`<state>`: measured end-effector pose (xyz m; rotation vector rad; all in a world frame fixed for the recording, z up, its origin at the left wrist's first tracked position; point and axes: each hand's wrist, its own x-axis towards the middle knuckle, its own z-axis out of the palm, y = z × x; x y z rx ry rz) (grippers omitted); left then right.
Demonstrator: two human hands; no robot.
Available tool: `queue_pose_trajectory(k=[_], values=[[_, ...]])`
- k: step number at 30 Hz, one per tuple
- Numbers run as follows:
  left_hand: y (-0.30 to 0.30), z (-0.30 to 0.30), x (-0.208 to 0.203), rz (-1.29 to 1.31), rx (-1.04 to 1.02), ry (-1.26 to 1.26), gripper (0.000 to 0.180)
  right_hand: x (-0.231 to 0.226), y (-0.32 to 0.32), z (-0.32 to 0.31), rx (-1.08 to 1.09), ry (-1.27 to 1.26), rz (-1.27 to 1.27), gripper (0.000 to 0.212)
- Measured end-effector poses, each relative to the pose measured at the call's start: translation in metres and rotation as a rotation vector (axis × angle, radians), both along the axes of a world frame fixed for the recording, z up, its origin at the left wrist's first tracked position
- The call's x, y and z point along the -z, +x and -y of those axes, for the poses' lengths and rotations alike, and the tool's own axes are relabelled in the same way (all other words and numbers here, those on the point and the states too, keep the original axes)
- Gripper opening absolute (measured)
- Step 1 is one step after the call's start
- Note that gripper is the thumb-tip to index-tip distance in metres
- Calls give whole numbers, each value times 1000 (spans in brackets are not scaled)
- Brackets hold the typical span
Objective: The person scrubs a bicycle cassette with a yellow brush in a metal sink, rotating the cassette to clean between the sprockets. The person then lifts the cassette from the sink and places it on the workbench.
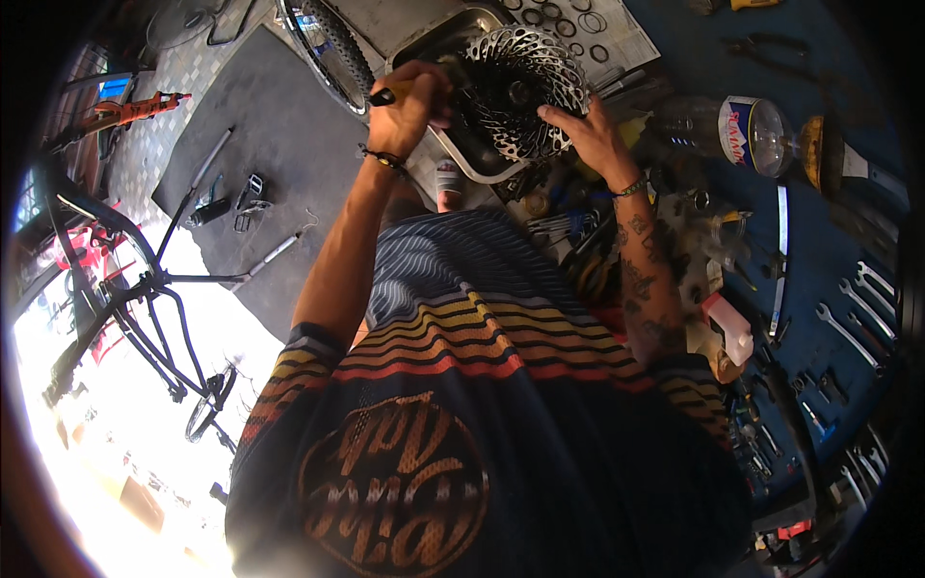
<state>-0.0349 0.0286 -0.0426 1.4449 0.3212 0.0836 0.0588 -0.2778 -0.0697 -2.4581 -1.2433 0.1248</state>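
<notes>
My right hand (593, 140) grips the edge of a large bicycle cassette (568, 82), its thumb lying over the toothed face. The cassette is silver at its outer teeth and dark toward the middle, and it is tilted above a metal tray (498, 177). My left hand (409, 108) is closed around a yellow handle with a black end (383, 97), apparently a brush. The brush's head is dark and blurred against the left side of the cassette, so whether it touches cannot be made out. Part of the tray is hidden behind the cassette and my hands.
Several rings (552, 12) lie on white paper beyond the cassette. A bicycle wheel (332, 48) is at the far left of the tray. Pedals (252, 200) lie on a dark mat (217, 116), near a black bike frame (145, 279). Right: a clear bottle (766, 135) and wrenches (848, 337).
</notes>
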Motion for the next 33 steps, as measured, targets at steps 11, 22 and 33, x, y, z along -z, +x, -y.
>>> queue_pose_trajectory(k=[11, 22, 33], values=[[-22, 39, -24, -150, 322, -125, 25, -30, -11, -21, 408, 446, -569, 36], [41, 6, -23, 42, -14, -158, 30, -23, -16, -15, 243, 83, -229, 56], [55, -21, -31, -141, 16, -231, 36, -52, -29, -36, 366, 320, -488, 63]])
